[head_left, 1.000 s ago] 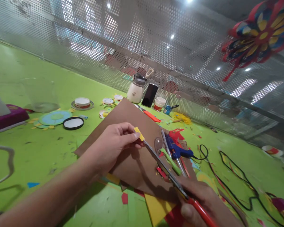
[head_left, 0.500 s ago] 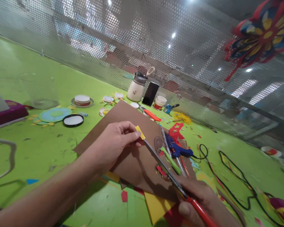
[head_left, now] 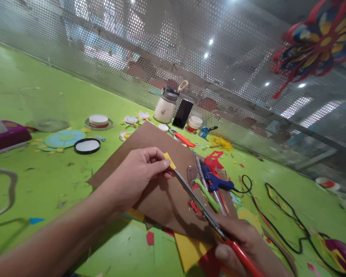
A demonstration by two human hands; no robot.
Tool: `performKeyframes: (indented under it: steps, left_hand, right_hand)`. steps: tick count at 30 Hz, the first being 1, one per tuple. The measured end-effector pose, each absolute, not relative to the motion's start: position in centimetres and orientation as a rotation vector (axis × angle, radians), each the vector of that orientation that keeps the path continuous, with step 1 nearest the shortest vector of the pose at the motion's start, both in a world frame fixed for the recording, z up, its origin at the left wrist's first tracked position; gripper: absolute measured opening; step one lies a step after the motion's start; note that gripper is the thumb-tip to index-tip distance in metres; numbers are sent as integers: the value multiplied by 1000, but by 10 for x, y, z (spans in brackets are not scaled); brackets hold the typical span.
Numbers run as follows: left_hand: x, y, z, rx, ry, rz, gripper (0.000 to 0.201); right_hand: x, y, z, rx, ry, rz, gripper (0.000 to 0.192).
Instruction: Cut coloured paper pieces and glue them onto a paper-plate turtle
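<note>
Between the thumb and fingers of my left hand (head_left: 142, 169) is a small piece of yellow paper (head_left: 170, 160). My right hand (head_left: 242, 238) grips red-handled scissors (head_left: 194, 198), whose long blades point up and left, with the tips at the lower edge of the yellow piece. The blades look nearly closed. Both hands are above a brown board (head_left: 157, 146) lying at an angle on the green table (head_left: 57, 192). On the board's right part lie a blue glue gun (head_left: 215, 179), a green-handled tool (head_left: 207, 195) and red paper scraps (head_left: 194, 207).
A white jug (head_left: 165, 105), a dark phone (head_left: 183, 113) and a small tub (head_left: 194, 124) stand at the back before a perforated metal screen (head_left: 103, 50). Black cable (head_left: 288, 211) loops on the right. At left are a round black-rimmed lid (head_left: 87, 146) and a blue paper disc (head_left: 65, 139).
The whole view has shifted very slightly. My hands, the scissors and the yellow paper keep almost the same position relative to each other.
</note>
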State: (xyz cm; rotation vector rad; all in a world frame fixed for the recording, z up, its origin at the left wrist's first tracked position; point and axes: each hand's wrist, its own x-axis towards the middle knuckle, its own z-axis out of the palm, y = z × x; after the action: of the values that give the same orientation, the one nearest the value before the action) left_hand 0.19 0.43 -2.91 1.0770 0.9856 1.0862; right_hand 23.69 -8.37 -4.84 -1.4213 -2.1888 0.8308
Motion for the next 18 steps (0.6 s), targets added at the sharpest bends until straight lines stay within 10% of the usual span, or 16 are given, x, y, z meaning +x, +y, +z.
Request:
performKeyframes:
  steps: [18]
  left_hand:
    - [2, 5, -28, 1034, 967, 1065, 15]
  right_hand:
    - [237, -85, -51, -1405, -2188, 803, 51]
